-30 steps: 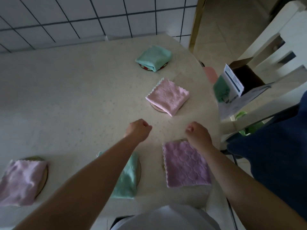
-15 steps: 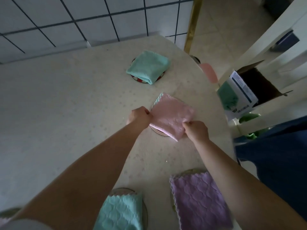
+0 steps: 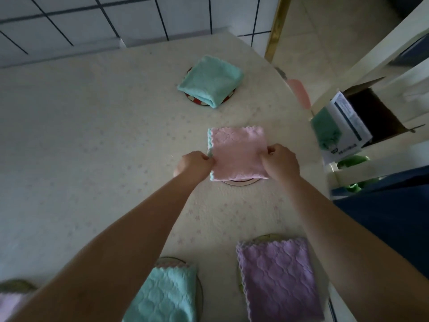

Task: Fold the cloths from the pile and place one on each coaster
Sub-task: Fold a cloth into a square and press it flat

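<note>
A folded pink cloth (image 3: pixel 238 152) lies squared over a round coaster (image 3: pixel 240 182) in the middle of the table. My left hand (image 3: pixel 193 165) pinches its left edge and my right hand (image 3: pixel 282 161) pinches its right edge. Farther back, a folded teal cloth (image 3: pixel 210 81) sits on a red-rimmed coaster (image 3: pixel 193 99). Near me, a purple cloth (image 3: pixel 277 276) covers a coaster (image 3: pixel 263 237), and another teal cloth (image 3: pixel 166 296) covers a coaster (image 3: pixel 171 260). At the bottom left a pale pink cloth (image 3: pixel 9 303) lies on a coaster (image 3: pixel 16 284), half hidden by my arm.
The cream table (image 3: pixel 81 147) meets a tiled wall (image 3: pixel 116 17) at the back and curves away on the right. Beyond that edge stand a white chair (image 3: pixel 380 54), an open cardboard box (image 3: pixel 376 112) with a printed packet (image 3: pixel 341 126), and dark blue fabric (image 3: pixel 394 217).
Both hands moved from the near purple cloth to the pink cloth, took hold of its sides and turned it from diagonal to square over its coaster.
</note>
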